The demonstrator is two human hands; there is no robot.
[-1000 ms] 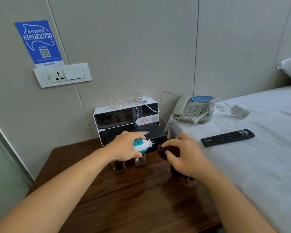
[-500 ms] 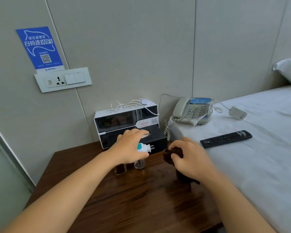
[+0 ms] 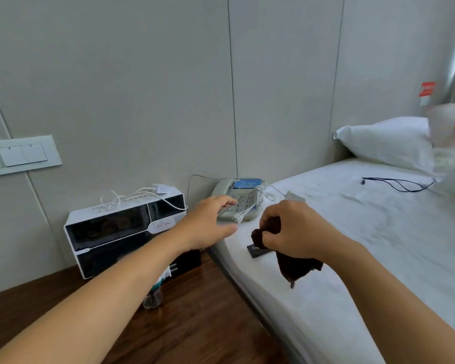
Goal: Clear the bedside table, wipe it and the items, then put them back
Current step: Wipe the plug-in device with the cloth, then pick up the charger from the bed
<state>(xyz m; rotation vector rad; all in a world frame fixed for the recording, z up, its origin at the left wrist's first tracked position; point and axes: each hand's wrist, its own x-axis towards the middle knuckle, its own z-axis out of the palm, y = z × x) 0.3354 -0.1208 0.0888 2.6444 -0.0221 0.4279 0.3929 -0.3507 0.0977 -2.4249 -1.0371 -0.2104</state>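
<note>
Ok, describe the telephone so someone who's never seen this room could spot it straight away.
Start at the white bed and go to its corner nearest the wall, beside the wooden bedside table. The telephone sits there, just beyond the open left hand. It is the only grey thing with a keypad, with a blue label above the keys and white cord draped across it.

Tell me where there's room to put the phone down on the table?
The bare wood of the table in front of the white box, near the bed's edge, has room. It is crowded at the back by the box and the little plug-in bottle.
</note>
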